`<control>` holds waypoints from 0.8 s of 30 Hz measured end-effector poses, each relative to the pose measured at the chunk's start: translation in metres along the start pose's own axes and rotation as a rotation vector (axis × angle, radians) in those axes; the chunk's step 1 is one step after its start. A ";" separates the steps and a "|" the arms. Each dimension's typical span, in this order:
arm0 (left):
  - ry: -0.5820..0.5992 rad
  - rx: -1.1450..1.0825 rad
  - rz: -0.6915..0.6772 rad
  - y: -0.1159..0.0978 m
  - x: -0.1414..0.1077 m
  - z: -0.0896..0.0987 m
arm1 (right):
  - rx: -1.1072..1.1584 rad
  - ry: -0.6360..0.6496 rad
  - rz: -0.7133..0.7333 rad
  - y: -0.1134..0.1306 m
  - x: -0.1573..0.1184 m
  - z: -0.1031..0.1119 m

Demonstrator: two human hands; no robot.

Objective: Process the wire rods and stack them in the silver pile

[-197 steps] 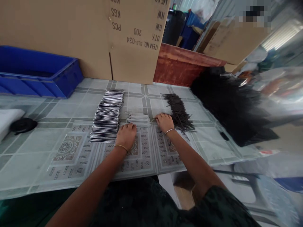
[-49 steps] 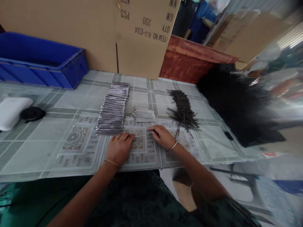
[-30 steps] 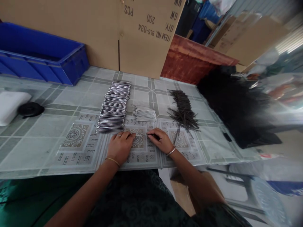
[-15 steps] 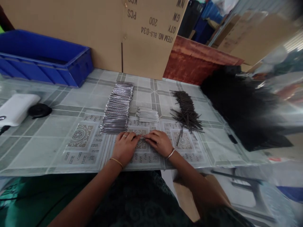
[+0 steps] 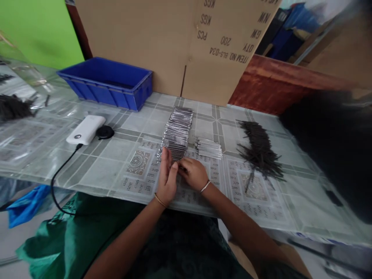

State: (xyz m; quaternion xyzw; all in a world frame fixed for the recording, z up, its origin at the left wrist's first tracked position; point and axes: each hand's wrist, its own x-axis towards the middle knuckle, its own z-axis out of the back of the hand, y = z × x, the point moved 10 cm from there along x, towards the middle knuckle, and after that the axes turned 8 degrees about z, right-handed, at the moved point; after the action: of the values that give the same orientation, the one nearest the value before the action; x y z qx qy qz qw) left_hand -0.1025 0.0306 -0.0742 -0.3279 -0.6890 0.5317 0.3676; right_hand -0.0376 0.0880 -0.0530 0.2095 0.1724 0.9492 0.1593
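My left hand is turned on its edge at the near end of a row of shiny metal rods, its fingers pressed together and pointing away, its thumb bent toward my right hand. My right hand is closed in a pinch against the left fingertips. Something small and dark shows between the two hands, too hidden to name. Just beyond my right hand lies a smaller pile of thin silvery rods. Farther right is a heap of dark brown thin sticks, some loose at its near end.
A blue plastic bin stands at the back left before a large cardboard box. A white power bank with a black cable and a round black object lie at left. Black material covers the right side.
The view has swung left, so the table things appear farther right. My left hand has turned from palm-down to on edge, with its fingers straightened; my right hand stays pinched beside it.
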 end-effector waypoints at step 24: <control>-0.194 0.495 0.253 0.028 0.061 0.039 | -0.213 0.143 -0.341 -0.019 0.014 -0.044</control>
State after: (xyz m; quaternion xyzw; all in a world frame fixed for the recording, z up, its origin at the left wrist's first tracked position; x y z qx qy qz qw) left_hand -0.1651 0.0688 -0.0980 -0.2590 -0.5241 0.7540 0.2995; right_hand -0.0655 0.0988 -0.0936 0.0912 0.1149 0.9339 0.3261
